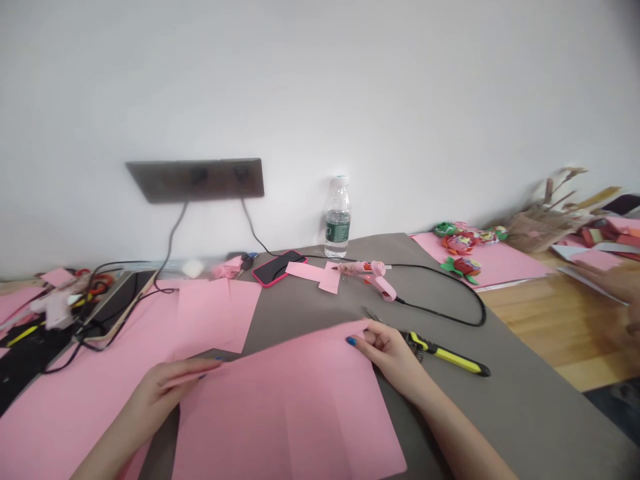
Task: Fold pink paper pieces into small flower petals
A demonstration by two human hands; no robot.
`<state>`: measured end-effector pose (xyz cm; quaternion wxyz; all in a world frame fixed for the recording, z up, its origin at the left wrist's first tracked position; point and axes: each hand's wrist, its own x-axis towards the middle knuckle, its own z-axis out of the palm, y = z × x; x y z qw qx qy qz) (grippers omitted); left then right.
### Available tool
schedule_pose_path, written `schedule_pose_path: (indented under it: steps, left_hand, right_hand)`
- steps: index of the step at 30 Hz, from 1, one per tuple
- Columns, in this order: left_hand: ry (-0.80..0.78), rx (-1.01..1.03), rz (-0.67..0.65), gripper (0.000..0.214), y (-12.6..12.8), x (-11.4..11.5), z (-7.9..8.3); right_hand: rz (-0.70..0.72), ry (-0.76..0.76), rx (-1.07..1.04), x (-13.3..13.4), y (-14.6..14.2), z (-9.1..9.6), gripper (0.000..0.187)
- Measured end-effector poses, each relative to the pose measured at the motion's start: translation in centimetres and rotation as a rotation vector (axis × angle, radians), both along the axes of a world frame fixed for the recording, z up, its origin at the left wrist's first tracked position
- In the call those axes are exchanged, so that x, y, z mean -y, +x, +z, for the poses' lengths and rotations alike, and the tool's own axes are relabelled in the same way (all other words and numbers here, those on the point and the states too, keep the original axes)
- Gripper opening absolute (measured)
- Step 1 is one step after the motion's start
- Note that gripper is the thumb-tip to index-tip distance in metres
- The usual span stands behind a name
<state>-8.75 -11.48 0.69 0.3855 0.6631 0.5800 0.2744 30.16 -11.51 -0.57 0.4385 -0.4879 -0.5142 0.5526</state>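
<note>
A large sheet of pink paper [290, 407] with faint fold lines is held up in front of me by both hands. My left hand [173, 383] pinches its upper left edge. At the upper right corner, my right hand [383, 347] grips the paper between thumb and fingers. Just beyond the right hand lie yellow-and-black pliers [453, 357], their head partly hidden by that hand. Farther back, a pink glue gun [370, 272] lies on strips of pink paper [306, 271]. More pink sheets [205, 313] lie to the left, near the left hand.
A water bottle [337, 220] stands against the wall beside a pink-cased phone [280, 268]. Cords run from a wall socket [200, 180] and the glue gun. Colourful paper flowers [460, 243] lie back right. At far right, another person's hand [610, 277] rests on papers.
</note>
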Motion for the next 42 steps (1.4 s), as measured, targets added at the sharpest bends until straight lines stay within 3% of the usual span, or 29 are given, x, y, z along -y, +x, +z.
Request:
schedule_pose_path:
  steps: [3,7,12,19,29,37,42]
  left_hand:
    - [0.019,0.004,-0.007,0.021,-0.68,-0.08,-0.62]
    - [0.085,0.092,-0.063,0.022,-0.84,-0.19,-0.81]
    - [0.132,0.109,-0.016,0.011,-0.16,-0.09,-0.02]
    - [0.104,0.111,0.014,0.007,-0.24,0.13,-0.41]
    - [0.064,0.162,0.002,0.007,-0.13,0.18,-0.01]
    - [0.008,0.193,0.017,0.009,-0.63,0.34,-0.62]
    - [-0.01,0.17,0.137,0.024,-0.8,0.27,-0.89]
  right_hand:
    - [-0.045,0.077,0.046,-0.03,0.27,-0.42,0.026]
    - [-0.019,0.061,-0.002,0.12,0.45,-0.63,0.023]
    - [-0.036,0.075,-0.011,0.26,0.4,-0.57,0.023]
    - [-0.049,0.07,-0.032,0.13,0.43,-0.31,0.021]
    - [-0.024,-0.004,-0.015,0.16,0.5,-0.17,0.038]
    - [-0.003,-0.037,0.003,0.14,0.54,-0.02,0.043]
    - [0.001,-0.058,-0.02,0.23,0.31,0.32,0.043]
